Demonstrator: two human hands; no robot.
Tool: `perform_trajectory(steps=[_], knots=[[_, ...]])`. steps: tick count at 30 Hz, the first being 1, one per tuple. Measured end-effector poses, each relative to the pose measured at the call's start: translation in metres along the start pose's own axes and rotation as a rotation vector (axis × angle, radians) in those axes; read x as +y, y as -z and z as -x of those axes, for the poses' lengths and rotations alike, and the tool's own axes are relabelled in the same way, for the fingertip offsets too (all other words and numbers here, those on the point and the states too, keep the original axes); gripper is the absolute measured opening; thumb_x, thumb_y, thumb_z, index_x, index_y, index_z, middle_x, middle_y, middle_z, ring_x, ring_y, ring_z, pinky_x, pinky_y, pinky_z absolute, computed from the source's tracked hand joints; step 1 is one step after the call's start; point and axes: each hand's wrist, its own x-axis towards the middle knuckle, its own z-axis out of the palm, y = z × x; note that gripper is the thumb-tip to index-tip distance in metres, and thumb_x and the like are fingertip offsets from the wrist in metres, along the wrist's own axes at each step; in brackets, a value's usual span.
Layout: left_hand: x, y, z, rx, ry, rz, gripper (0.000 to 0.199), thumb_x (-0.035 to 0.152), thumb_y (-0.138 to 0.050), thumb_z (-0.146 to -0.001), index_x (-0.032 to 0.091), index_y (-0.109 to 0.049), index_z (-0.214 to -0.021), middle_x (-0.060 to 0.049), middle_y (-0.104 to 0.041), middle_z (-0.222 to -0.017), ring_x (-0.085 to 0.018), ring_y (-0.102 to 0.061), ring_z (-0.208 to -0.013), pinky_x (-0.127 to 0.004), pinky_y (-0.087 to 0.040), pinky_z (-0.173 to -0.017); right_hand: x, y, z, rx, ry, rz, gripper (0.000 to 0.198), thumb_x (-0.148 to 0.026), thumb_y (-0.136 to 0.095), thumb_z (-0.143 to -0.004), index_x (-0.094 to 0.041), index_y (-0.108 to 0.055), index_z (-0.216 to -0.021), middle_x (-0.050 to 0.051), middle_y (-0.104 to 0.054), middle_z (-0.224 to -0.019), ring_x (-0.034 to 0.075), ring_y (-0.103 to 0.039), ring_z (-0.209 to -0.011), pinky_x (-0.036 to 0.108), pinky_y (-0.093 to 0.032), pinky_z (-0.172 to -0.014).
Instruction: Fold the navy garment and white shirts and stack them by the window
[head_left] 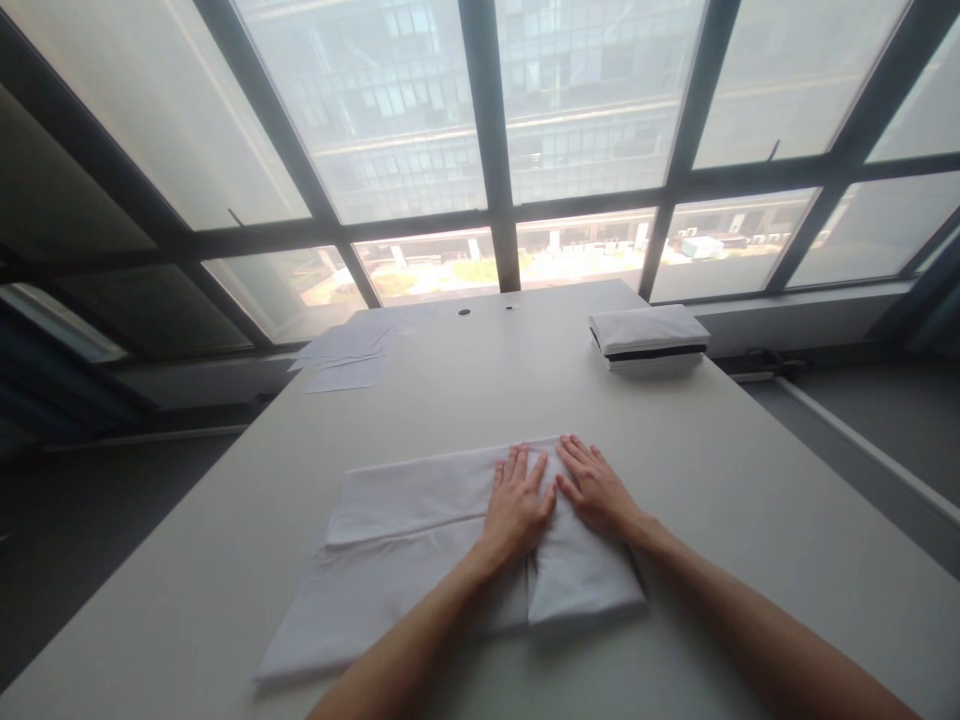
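Observation:
A white cloth garment (420,500), partly folded, lies on the white table (247,560) in front of me. Its right end is doubled over into a thicker flap (581,580), and a long crease or overlapping edge runs across the left part. My left hand (517,500) rests flat on the cloth just left of the flap's far end, fingers spread. Pressed on the far right corner of the flap is my right hand (596,490), its fingers stretched out. Neither hand grips anything. The cloth under both palms is hidden, and my left forearm covers part of its near side.
A stack of folded cloths (649,335), white with a black layer, sits at the table's far right edge. Several paper sheets (349,350) lie at the far left. Two round holes (464,313) are in the tabletop near the large windows (585,100).

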Motion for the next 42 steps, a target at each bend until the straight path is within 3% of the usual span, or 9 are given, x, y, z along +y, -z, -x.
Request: perform_trajectory(steps=[4,11,18,22,25,29,32,35,42], knots=[[0.0,0.001,0.0,0.002,-0.003,-0.005,0.054,0.042,-0.046,-0.103,0.023,-0.045,-0.153,-0.016,-0.035,-0.163,-0.031,-0.026,-0.153,-0.055,-0.027,-0.121,-0.002,0.001,0.001,0.005,-0.005,0.019,0.06,-0.039,-0.038,-0.102,-0.012,-0.04,-0.156,0.013,-0.03,-0.165,0.023,-0.02,-0.155,0.048,-0.013,-0.125],[0.001,0.002,0.0,-0.011,0.004,-0.011,0.054,0.04,-0.048,-0.102,0.024,-0.047,-0.153,-0.015,-0.033,-0.164,-0.031,-0.025,-0.153,-0.054,-0.026,-0.122,-0.004,0.0,0.004,0.116,-0.2,0.128,0.062,-0.045,-0.034,-0.103,-0.01,-0.04,-0.155,0.017,-0.032,-0.164,0.029,-0.019,-0.155,0.061,0.001,-0.122],[0.003,0.005,0.0,-0.026,0.019,0.002,0.053,0.04,-0.047,-0.102,0.024,-0.047,-0.152,-0.014,-0.033,-0.164,-0.03,-0.024,-0.154,-0.053,-0.023,-0.123,0.026,0.01,-0.003,0.281,-0.296,0.066,0.057,-0.04,-0.03,-0.105,-0.009,-0.048,-0.148,0.017,-0.04,-0.16,0.028,-0.026,-0.153,0.063,-0.003,-0.122],[0.003,0.006,0.0,-0.026,0.021,0.004,0.053,0.04,-0.045,-0.102,0.024,-0.047,-0.152,-0.014,-0.033,-0.164,-0.03,-0.023,-0.154,-0.053,-0.022,-0.123,0.026,0.01,-0.003,0.354,-0.215,-0.019,0.053,-0.034,-0.031,-0.103,-0.012,-0.052,-0.146,0.016,-0.043,-0.158,0.025,-0.029,-0.152,0.057,-0.011,-0.124],[0.003,0.006,0.0,-0.027,0.018,0.009,0.053,0.041,-0.044,-0.103,0.024,-0.046,-0.153,-0.013,-0.032,-0.165,-0.03,-0.022,-0.155,-0.053,-0.022,-0.123,0.012,0.007,0.001,0.296,-0.049,-0.067,0.054,-0.031,-0.033,-0.102,-0.013,-0.049,-0.15,0.013,-0.04,-0.161,0.021,-0.026,-0.153,0.047,-0.017,-0.125],[0.003,0.005,-0.002,-0.055,0.038,0.006,0.064,0.043,-0.04,-0.103,0.012,-0.035,-0.158,-0.016,-0.031,-0.165,-0.03,-0.021,-0.155,-0.051,-0.021,-0.124,-0.006,0.004,0.004,0.048,0.125,-0.022,0.058,-0.035,-0.036,-0.102,-0.016,-0.038,-0.157,0.01,-0.029,-0.166,0.022,-0.019,-0.155,0.049,-0.01,-0.126],[0.003,0.004,-0.002,-0.069,0.054,-0.02,0.069,0.043,-0.039,-0.102,0.004,-0.03,-0.158,-0.018,-0.032,-0.164,-0.029,-0.022,-0.155,-0.048,-0.022,-0.125,-0.009,0.003,0.003,-0.054,0.07,0.045,0.061,-0.042,-0.032,-0.104,-0.015,-0.035,-0.158,0.012,-0.029,-0.165,0.023,-0.02,-0.155,0.055,-0.003,-0.125],[0.003,0.003,-0.002,-0.067,0.049,-0.04,0.065,0.044,-0.038,-0.103,0.007,-0.036,-0.157,-0.016,-0.031,-0.164,-0.029,-0.022,-0.155,-0.048,-0.022,-0.125,-0.007,0.001,0.002,-0.035,-0.068,0.091,0.063,-0.043,-0.028,-0.104,-0.011,-0.032,-0.159,0.012,-0.026,-0.166,0.024,-0.016,-0.156,0.057,0.001,-0.124],[0.003,0.002,0.0,-0.045,0.051,-0.061,0.063,0.045,-0.039,-0.103,0.013,-0.039,-0.156,-0.013,-0.026,-0.167,-0.029,-0.017,-0.156,-0.052,-0.018,-0.126,-0.006,0.001,0.004,-0.01,-0.161,0.101,0.062,-0.038,-0.029,-0.104,-0.011,-0.029,-0.16,0.011,-0.021,-0.168,0.023,-0.014,-0.156,0.055,-0.006,-0.125]])
